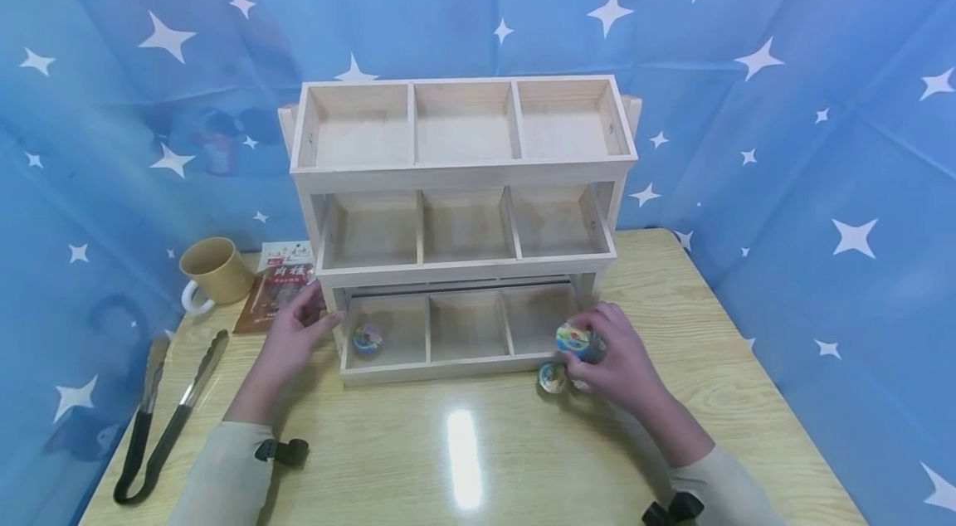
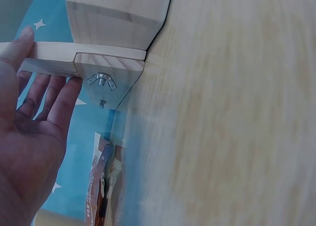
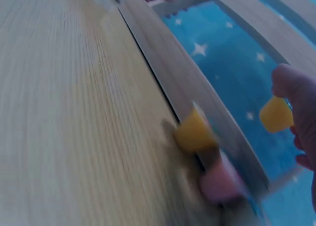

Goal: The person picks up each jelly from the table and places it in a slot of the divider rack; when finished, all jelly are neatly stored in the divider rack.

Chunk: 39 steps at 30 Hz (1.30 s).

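A three-tier wooden rack [image 1: 463,177] with divided trays stands on the table. My left hand [image 1: 294,335] grips a wooden side bar of it, thumb on one face and fingers behind, beside a wing nut [image 2: 101,80] in the left wrist view. Between the fingers and thumb of my right hand [image 1: 616,360] is a small yellow jelly cup [image 3: 276,114] with a colourful lid, raised by the bottom tray's right end. Below it, an orange jelly cup [image 3: 195,132] and a pink one [image 3: 222,181] stand against the tray's front. Another jelly cup [image 1: 367,338] sits in the bottom left compartment.
Left of the rack are a tan mug [image 1: 217,269] with a white handle and a brown printed packet [image 1: 272,302]. Black-handled metal tongs [image 1: 172,426] lie at the table's left edge. A blue starred curtain [image 1: 478,3] hangs behind and around the table.
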### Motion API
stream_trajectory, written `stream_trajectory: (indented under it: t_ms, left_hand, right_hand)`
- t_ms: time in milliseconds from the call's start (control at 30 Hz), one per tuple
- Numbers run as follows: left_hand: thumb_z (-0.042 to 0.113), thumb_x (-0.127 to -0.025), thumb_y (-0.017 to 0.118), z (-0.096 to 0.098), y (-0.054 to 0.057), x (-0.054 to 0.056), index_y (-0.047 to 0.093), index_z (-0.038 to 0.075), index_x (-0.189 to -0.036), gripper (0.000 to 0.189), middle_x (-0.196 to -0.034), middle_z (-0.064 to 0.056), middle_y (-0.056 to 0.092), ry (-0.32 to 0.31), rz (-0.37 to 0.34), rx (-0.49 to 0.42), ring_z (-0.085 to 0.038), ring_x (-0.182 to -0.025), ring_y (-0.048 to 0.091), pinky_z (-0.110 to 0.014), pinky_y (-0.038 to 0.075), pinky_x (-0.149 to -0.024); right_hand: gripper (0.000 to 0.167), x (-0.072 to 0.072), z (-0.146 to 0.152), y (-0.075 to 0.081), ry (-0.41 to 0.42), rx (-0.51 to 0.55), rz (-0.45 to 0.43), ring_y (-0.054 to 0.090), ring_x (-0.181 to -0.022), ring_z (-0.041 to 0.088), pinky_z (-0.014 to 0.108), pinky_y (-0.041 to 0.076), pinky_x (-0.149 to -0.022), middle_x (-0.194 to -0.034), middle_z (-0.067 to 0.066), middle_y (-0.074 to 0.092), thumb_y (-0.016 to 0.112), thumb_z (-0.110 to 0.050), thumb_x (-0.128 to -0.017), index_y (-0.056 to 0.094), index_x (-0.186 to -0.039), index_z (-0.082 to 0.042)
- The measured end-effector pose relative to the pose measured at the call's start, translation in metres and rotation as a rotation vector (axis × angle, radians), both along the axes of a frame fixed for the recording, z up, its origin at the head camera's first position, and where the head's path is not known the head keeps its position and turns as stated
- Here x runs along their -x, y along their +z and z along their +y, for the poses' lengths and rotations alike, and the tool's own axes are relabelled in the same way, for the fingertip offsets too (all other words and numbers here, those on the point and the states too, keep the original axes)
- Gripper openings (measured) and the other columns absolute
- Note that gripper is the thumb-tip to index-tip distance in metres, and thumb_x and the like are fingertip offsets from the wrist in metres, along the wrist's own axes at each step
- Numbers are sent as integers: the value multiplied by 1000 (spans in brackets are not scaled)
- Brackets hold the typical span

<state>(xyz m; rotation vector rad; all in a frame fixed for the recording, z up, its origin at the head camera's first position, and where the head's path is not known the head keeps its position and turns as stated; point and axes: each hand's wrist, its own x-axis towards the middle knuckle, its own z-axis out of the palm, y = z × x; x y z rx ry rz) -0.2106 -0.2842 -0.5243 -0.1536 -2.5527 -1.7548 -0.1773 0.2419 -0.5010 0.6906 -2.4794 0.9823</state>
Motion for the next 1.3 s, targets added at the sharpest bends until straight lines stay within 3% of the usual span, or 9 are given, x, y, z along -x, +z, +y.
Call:
stream_trajectory:
  t_ms: [133,433,667,900,1133,1300]
  left_hand:
    - [27,-107,76,0,-1,1,43,22,-171,72,-145,-18,68,0,6,-12,-13,-127,64,-17,49,-105]
    - [23,-108,76,0,-3,3,46,18,-170,69,-142,-22,69,-4,20,-20,-12,-121,67,-19,54,-100]
    - [21,-108,75,1,-3,2,46,17,-170,68,-141,-22,69,-3,19,-21,-10,-119,67,-20,54,-99]
    - [22,-108,76,0,-4,3,45,17,-170,69,-140,-22,68,9,19,-10,-10,-119,66,-19,53,-100]
    - [21,-108,76,0,-5,4,46,17,-170,69,-140,-22,69,6,26,-16,-9,-118,67,-19,54,-98]
    - [23,-108,76,0,-4,3,46,18,-170,69,-140,-21,69,9,19,-10,-11,-119,66,-19,53,-99]
  right_hand:
    - [42,7,-25,4,66,12,-32,55,-105,14,31,50,-87,-109,-8,66,92,-9,-74,75,-112,-11]
    - [43,19,-74,2,126,-29,-116,57,-110,15,42,55,-94,-109,-10,64,95,-17,-77,75,-114,-14]
    - [46,26,-105,9,187,-86,-124,60,-106,16,38,56,-89,-111,-6,67,97,-18,-76,77,-117,-11]
    - [46,35,-132,12,230,-185,-131,62,-110,17,41,57,-95,-120,-3,69,93,-29,-84,76,-124,-13]
    - [48,41,-155,15,286,-187,-214,65,-111,15,37,59,-95,-125,-3,69,90,-32,-90,76,-131,-14]
    - [48,46,-169,17,344,-201,-178,66,-114,17,37,59,-98,-127,-1,71,89,-31,-92,76,-133,-11]
